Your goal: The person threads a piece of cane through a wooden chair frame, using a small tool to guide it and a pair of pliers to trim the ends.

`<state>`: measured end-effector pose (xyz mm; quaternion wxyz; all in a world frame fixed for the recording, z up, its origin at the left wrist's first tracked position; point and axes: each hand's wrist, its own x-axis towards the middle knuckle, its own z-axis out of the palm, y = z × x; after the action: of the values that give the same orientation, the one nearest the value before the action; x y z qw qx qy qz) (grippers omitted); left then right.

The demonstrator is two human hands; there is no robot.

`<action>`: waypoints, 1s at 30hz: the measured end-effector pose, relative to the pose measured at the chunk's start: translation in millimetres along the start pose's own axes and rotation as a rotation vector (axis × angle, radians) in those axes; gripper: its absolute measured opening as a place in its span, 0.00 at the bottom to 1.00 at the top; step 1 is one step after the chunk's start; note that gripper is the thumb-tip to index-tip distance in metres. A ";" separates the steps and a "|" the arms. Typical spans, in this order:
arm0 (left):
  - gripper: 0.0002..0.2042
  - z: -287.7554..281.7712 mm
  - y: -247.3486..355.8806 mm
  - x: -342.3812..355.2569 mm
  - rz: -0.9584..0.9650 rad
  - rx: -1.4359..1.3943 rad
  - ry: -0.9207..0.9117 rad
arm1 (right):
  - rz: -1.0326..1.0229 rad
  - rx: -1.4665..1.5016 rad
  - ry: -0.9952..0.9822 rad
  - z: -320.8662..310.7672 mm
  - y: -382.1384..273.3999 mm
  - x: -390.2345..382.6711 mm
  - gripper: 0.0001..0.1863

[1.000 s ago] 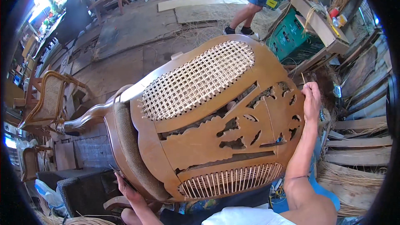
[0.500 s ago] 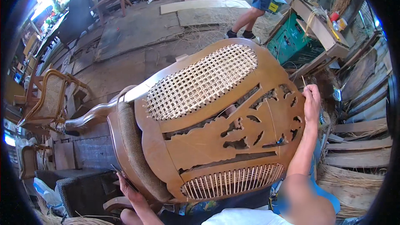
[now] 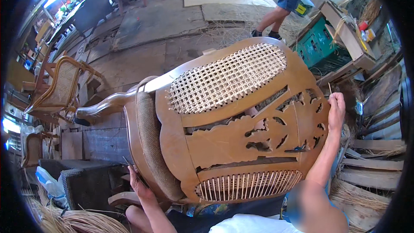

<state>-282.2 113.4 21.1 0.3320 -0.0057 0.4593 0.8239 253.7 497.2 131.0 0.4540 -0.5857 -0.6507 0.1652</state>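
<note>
A carved wooden chair (image 3: pixel 224 146) lies tilted across my lap, its back facing up. Woven cane (image 3: pixel 228 77) fills its upper oval panel, while the lower panel (image 3: pixel 254 185) carries only cane strands in one direction. My right hand (image 3: pixel 336 108) is closed at the right edge of the chair back, with a thin light stick (image 3: pixel 330 87) poking up from the fingers. Beside the padded brown seat (image 3: pixel 148 142), my left hand (image 3: pixel 142 190) rests against the seat frame. A thin dark stick-like tool (image 3: pixel 125 161) shows at its fingertips.
A cane chair (image 3: pixel 60 82) stands at the left, with a dark woven seat (image 3: pixel 86 185) below it. Cane bundles (image 3: pixel 77 218) lie at lower left. At upper right are a person (image 3: pixel 286 0) walking, a green crate (image 3: pixel 317 45) and a wooden box frame (image 3: pixel 349 32).
The whole view has shifted, so the room and chair sit farther right in the picture. The person at the back swings an arm. Both my hands keep their places on the chair.
</note>
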 end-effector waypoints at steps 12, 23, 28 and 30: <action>0.18 -18.4 -0.8 6.0 -0.067 -0.092 -0.061 | 0.004 0.051 -0.049 -2.6 2.1 2.5 0.08; 0.16 -18.3 -0.9 7.1 -0.071 -0.129 -0.098 | 0.017 -0.012 -0.025 -1.7 -1.2 1.9 0.08; 0.14 -2.8 2.1 -0.1 -0.064 -0.088 0.096 | 0.039 0.001 -0.022 -1.3 -3.2 1.8 0.08; 0.17 5.4 4.6 -3.6 0.005 0.169 0.124 | -0.012 -0.075 0.006 -0.8 -4.2 0.4 0.09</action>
<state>-280.3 113.9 28.8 0.3001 -0.0275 0.5469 0.7811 251.8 496.3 134.7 0.4349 -0.5990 -0.6584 0.1364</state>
